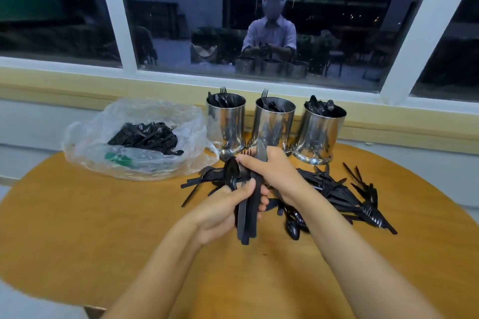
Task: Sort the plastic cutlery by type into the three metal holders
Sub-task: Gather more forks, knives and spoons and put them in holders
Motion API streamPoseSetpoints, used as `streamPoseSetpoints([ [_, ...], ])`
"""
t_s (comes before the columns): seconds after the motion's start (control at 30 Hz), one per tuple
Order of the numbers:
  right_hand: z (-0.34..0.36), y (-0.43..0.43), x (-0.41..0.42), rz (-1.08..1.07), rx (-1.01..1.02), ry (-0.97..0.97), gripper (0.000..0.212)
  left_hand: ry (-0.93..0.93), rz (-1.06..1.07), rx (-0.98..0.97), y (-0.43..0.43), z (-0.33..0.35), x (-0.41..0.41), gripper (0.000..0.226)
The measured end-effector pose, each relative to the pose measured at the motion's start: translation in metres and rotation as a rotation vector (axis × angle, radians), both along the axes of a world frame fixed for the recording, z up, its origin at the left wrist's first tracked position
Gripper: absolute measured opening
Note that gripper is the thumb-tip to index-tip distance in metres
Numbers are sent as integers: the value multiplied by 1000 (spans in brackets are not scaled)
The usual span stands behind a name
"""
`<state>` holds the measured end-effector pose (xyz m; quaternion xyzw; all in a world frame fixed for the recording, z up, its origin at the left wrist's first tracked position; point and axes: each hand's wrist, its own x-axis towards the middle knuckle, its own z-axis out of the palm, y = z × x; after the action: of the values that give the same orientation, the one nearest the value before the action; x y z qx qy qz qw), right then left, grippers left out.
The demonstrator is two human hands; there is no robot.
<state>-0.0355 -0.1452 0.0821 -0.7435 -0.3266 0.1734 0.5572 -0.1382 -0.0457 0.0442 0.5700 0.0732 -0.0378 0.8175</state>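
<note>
L hand (223, 212) & R hand (272, 171) both grip cutlery bundle (245, 220) over table (103, 228) middle; 3 holders (274, 124) at far edge.

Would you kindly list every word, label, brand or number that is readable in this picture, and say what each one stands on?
No readable text anywhere in this view.
Green patch inside the plastic bag: possibly a label, too blurred to read.
Left holder, middle holder, right holder: plain shiny steel, no marking visible.
Cutlery bundle gripped by the left hand and right hand: no legible embossing.
</note>
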Motion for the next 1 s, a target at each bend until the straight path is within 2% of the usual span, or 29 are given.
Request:
streamPoseSetpoints([
  [0.07,-3,1,-1,-45,-13,-91,35,-17,64,84,-2,-2,0,28],
  [0.13,-6,0,-2,-61,16,-74,30,-49,69,142,-4,-3,0,27],
  [0.27,-14,-5,3,-85,87,-48,42,-50,147,144,-1,-6,-2,27],
  [0.43,-28,-4,7,-170,95,-131,36,-60,189,213,2,-13,-6,27],
  [0.53,-38,0,5,-235,139,-89,33,-54,170,263,6,-17,-7,28],
  [0.63,-47,1,6,-165,118,2,27,-22,175,271,17,-27,-9,28],
  [0.7,-57,-1,12,-145,58,-7,17,13,291,158,30,-34,-11,27],
  [0.8,-81,-5,21,-133,-221,-248,8,71,462,10,49,-44,-17,27],
  [0.87,-102,-4,19,-57,-360,-372,9,88,510,-42,58,-51,-22,28],
  [1.0,-130,13,11,49,-487,-535,23,114,532,-77,64,-60,-28,29],
])
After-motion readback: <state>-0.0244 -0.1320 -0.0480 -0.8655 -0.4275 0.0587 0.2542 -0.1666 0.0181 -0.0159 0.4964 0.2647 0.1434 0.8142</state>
